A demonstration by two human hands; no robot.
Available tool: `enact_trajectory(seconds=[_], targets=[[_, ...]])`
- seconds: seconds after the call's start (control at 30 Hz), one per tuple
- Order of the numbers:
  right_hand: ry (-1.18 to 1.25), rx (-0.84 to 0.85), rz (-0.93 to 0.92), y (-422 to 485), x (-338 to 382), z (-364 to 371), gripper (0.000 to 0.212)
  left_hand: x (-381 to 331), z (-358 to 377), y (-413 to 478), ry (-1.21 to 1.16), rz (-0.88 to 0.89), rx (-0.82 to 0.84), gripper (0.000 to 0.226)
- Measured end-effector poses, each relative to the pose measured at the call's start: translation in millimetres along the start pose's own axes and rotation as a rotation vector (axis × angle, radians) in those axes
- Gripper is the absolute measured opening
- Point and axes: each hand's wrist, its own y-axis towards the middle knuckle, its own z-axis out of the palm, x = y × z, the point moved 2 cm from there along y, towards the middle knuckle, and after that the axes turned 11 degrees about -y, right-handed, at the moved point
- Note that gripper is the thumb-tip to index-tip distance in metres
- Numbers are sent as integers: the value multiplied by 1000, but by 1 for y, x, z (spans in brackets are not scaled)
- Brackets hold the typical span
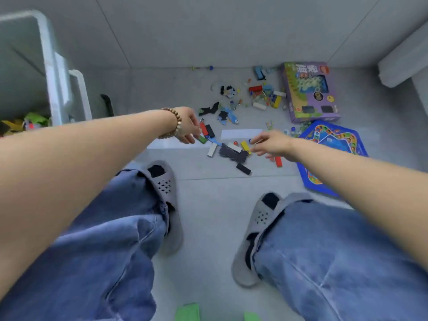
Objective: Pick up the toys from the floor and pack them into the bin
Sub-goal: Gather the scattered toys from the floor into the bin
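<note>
The toys lie scattered on the grey tiled floor [208,205], from the middle out to its far edge where it meets the wall. Nearest are small rectangular wooden blocks. A red block [203,128] and a black block [210,130] lie side by side, long axes running away from the person. A green block [202,139] lies just before them, slanted. A white block [212,149] points roughly away. A yellow block [245,145] slants beside a flat dark cut-out piece [234,154]. Another black block [243,169] lies slantwise nearer the feet.

The left hand [188,125], with a wooden bead bracelet [173,121] on its wrist, hangs fingers-down, the tips at the green block; whether they grip it I cannot tell. The right hand [269,143] is open, fingers stretched toward the yellow block; what lies at its fingertips is too blurred to make out.

Toward the right side of the floor lie a purple game box [310,91], long axis running away, and a blue game board [331,144], partly under the right arm. Further small pieces crowd left of the box.

The translucent white plastic bin [49,66] stands at the left, with coloured toys on its bottom.

Blue jeans and grey slippers [165,181] fill the near floor.
</note>
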Motion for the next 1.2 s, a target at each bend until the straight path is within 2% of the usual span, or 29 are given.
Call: enact_trajectory(seconds=[0.07, 0.17, 0.27, 0.37, 0.43, 0.57, 0.67, 0.77, 0.97, 1.1, 1.2], targets=[[-35, -70, -78, 6, 17, -35, 27, -32, -17, -3, -26, 55, -8, 10], [-22, -155, -120, 20, 15, -43, 32, -44, -13, 9, -137, 59, -40, 10], [52, -117, 10, 46, -19, -20, 43, -17, 16, 47, -354, -32, -46, 11], [-20, -86, 52, 79, -47, 5, 42, 22, 46, 77, -696, -196, -65, 19], [-48, -125, 10, 101, -54, 18, 40, 41, 62, 92, -866, -261, -58, 22], [-168, -245, -58, 134, -53, 47, 33, 65, 86, 122, -1070, -282, -30, 24], [-224, -354, -19, 148, -57, 66, 26, 75, 99, 140, -1219, -286, -39, 28], [-180, -430, 21, 155, -66, 75, 19, 81, 108, 149, -1268, -282, -27, 30], [-239, -546, -61, 160, -72, 79, 17, 90, 129, 152, -1320, -332, 68, 29], [-352, -574, -145, 161, -73, 79, 20, 87, 135, 152, -1356, -349, 78, 31], [-310, -571, -152, 159, -80, 77, 17, 86, 137, 154, -1363, -353, 74, 33]])
